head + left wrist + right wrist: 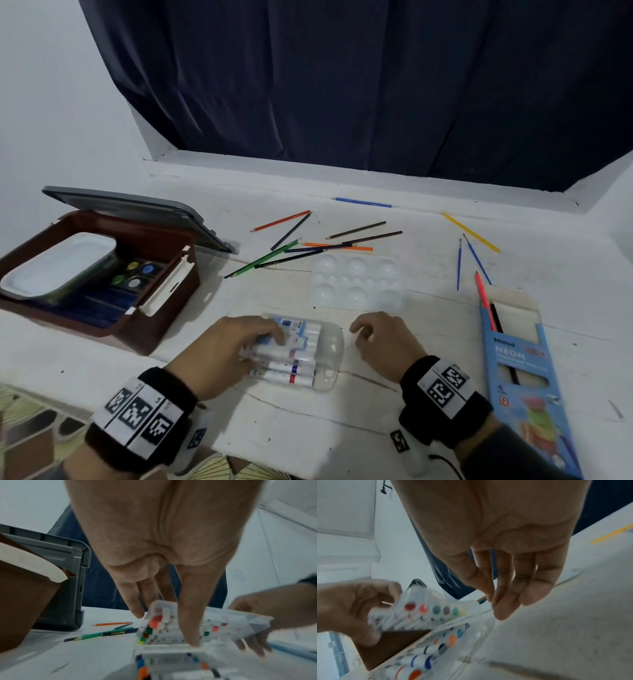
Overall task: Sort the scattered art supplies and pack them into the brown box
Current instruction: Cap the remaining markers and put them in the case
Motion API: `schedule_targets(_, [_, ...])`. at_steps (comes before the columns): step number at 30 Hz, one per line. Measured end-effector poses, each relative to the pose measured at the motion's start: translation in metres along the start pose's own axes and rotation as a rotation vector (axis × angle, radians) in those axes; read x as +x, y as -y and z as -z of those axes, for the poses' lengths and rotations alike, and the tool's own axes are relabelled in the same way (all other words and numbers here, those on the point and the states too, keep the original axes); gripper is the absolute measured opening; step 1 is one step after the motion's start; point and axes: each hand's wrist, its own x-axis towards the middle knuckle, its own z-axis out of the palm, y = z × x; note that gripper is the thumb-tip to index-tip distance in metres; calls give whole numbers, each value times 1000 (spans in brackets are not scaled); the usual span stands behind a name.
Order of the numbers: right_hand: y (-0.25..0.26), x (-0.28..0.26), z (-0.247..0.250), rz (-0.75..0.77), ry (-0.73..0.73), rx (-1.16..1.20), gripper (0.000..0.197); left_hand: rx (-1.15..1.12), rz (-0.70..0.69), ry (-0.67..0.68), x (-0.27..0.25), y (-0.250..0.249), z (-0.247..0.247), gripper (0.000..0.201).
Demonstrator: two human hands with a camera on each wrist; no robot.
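A clear plastic pack of markers [298,356] lies near the front edge of the white table [428,342]. My left hand [260,339] grips its left part; in the right wrist view the fingers curl round a lifted row of markers [428,614] above a second row lying flat. The left wrist view shows the thumb pressing on the pack [171,632]. My right hand [368,334] hovers just right of the pack, fingers relaxed and holding nothing. The brown box [164,308] stands open at the left, its grey lid [137,212] tipped back.
Inside the box are a white tin [61,263] and paint pots [137,274]. Loose coloured pencils [301,246] lie behind a white palette [356,284]. Thin brushes [459,263], a yellow pencil [471,231] and a blue pencil carton [520,370] lie to the right.
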Motion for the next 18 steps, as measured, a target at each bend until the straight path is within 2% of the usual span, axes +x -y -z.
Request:
schedule_targets(3, [6, -5, 3, 148, -73, 36, 20, 43, 22, 143, -7, 9, -7, 64])
schedule_targets(5, [15, -9, -3, 258, -2, -20, 24, 94, 13, 203, -7, 11, -7, 69])
schedule_targets(7, [23, -12, -13, 320, 100, -155, 42, 159, 24, 211, -4, 11, -6, 74])
schedule_targets(9, [31, -15, -22, 349, 205, -287, 61, 219, 22, 227, 0, 12, -8, 77])
schedule_targets(11, [39, -19, -28, 361, 278, -375, 71, 282, -44, 256, 5, 15, -12, 77])
schedule_targets(15, [48, -20, -27, 362, 324, -538, 83, 309, -130, 344, 7, 21, -16, 68])
schedule_targets(18, [55, -15, -29, 375, 331, -671, 93, 404, -199, 409, 7, 27, -21, 71])
